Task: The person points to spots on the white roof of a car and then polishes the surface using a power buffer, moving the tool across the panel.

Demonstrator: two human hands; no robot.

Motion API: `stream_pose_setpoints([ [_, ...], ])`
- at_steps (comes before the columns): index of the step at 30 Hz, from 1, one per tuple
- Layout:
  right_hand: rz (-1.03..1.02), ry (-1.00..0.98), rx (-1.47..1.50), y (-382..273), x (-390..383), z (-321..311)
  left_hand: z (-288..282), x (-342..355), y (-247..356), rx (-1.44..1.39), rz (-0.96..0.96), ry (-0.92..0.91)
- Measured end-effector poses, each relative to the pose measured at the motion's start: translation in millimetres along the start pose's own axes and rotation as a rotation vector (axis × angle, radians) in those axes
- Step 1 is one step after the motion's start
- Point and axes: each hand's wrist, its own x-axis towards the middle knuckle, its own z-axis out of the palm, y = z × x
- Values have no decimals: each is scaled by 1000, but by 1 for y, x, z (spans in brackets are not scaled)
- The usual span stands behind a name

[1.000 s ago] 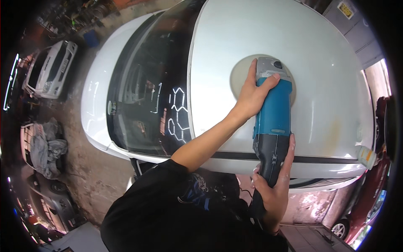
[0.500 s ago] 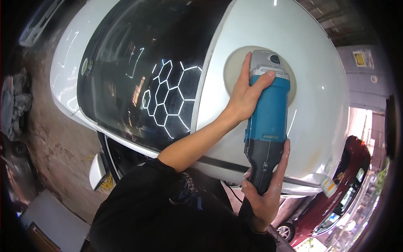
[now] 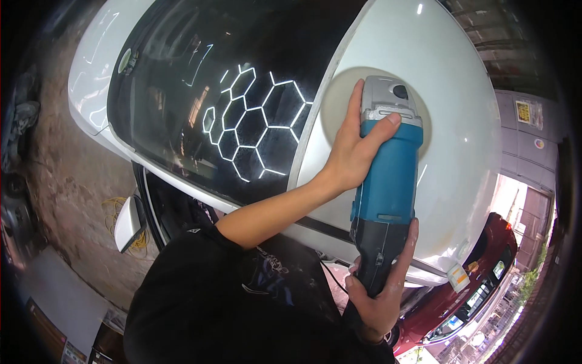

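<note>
A blue and black polisher [image 3: 391,173] with a grey head rests on the white car roof [image 3: 454,85]. Its round pale pad [image 3: 339,97] lies on the paint, close beside the windshield edge. My left hand [image 3: 353,155] grips the head end, thumb across the top and index finger stretched along the side. At the near end, my right hand [image 3: 383,300] is wrapped around the black handle. The polisher hides the middle of the pad.
Bright hexagon reflections show on the dark windshield [image 3: 182,121]. A white side mirror [image 3: 128,224] sticks out at the left, near a coiled yellow cord [image 3: 140,239] on the floor. Behind the roof, at the right, stands a dark red car [image 3: 448,303]. A black cable [image 3: 334,278] hangs near my body.
The polisher has slid left across the roof, so its pad is closer to the windshield edge. Both hands keep their hold. The whole view has shifted slightly.
</note>
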Motion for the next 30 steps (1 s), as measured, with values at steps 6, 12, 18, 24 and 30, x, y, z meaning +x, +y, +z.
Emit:
stream_pose_setpoints([
  [6, -28, -27, -107, 10, -13, -7, -4, -13, 1, -30, -2, 8],
  [12, -65, -44, -124, 5, -11, -1, -5, -8, -1, -52, 19, 8],
  [18, -45, 22, -106, -9, 3, 12, -2, 20, -8, -3, 59, 22],
  [24, -62, 62, -101, -21, 12, 18, -4, 28, -6, 1, 42, 27],
  [30, 7, 28, -116, -18, -17, -6, -2, -13, -3, -8, 25, 78],
])
